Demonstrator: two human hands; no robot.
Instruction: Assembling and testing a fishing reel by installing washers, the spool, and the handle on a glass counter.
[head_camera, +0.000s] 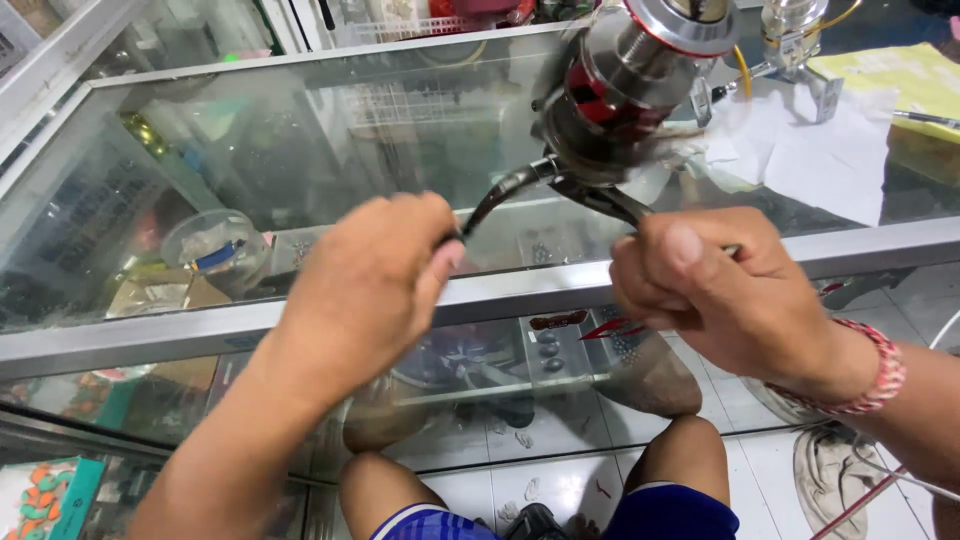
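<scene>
Spinning reel held up above glass counter, rotor blurred, so cranking looks underway by my read. Left hand fingers curled tight round the crank handle, knob hidden inside the fist. Right hand fingers pressed together round the reel foot, thumb on top. Whether line sits on the spool, cannot tell. White paper lies on the counter beyond the reel, to its right. No sign winding is finished.
</scene>
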